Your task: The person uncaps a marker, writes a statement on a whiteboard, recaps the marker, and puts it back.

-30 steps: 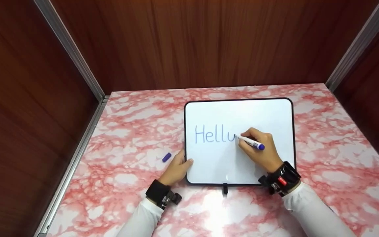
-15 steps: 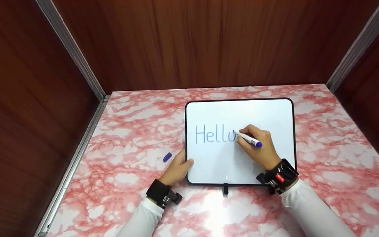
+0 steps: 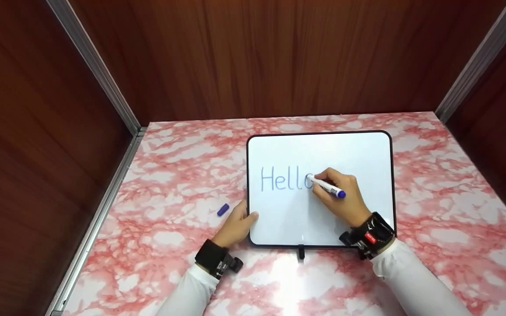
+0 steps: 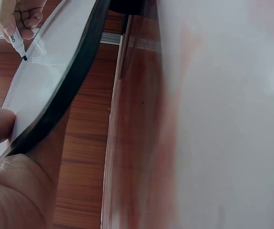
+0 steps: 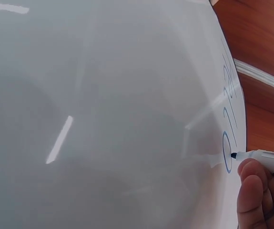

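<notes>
A whiteboard [image 3: 283, 224] with a thin black frame stands tilted on the table, bearing the word "Hello" in blue. My right hand [image 3: 343, 197] pinches a white marker [image 3: 331, 188] with a blue end, its dark tip right at the "o" [image 5: 226, 151]. Its fingers [image 5: 251, 195] curl under the barrel in the right wrist view. My left hand [image 3: 235, 226] grips the board's left edge low down, thumb on the front face and the other fingers behind, mostly hidden. Left of that hand lies the blue marker cap [image 3: 223, 210].
The table [image 3: 169, 263] has a red and white marbled top. Brown wood-look panels [image 3: 257, 57] enclose it at the back and both sides, with metal rails [image 3: 103, 83] at the corners. A small black tab [image 3: 301, 252] sticks out below the board's lower edge.
My right hand has moved slightly left with the marker, and the open "u" shape has become a rounded "o". The left hand, board and cap stay in place.
</notes>
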The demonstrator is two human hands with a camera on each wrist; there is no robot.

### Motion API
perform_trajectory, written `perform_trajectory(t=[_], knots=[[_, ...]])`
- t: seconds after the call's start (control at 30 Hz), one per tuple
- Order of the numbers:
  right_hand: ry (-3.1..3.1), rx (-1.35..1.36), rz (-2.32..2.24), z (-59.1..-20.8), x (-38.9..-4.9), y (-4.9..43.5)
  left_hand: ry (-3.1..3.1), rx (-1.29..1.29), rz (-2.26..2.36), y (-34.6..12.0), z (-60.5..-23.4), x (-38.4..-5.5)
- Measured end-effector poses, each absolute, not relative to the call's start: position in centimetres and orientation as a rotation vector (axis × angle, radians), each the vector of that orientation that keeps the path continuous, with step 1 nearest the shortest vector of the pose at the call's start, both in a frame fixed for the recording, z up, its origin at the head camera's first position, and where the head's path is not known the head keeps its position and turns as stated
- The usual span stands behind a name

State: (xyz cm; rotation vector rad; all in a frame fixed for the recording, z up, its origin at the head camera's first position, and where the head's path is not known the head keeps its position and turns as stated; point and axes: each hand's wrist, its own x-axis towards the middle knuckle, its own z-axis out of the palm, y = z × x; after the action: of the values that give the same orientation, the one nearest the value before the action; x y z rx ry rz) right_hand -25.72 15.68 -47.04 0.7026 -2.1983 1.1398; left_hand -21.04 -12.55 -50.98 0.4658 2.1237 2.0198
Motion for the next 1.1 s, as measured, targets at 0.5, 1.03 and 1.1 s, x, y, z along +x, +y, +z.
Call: perform_trajectory(t=[0.5,1.03,1.1], knots=[[-2.179,0.731,1.148,-47.2,-25.6,15.6,2.130,0.489,2.022,-12.5,-51.1,-21.2],[-2.095,0.743,1.171,-46.4,-25.2,16.9,2.064,0.459,2.061,-12.5,-51.2,-21.1],[-2.090,0.739,1.156,-46.3,-25.3,17.3,2.043,0.473,2.074,-12.5,-51.4,-21.2]])
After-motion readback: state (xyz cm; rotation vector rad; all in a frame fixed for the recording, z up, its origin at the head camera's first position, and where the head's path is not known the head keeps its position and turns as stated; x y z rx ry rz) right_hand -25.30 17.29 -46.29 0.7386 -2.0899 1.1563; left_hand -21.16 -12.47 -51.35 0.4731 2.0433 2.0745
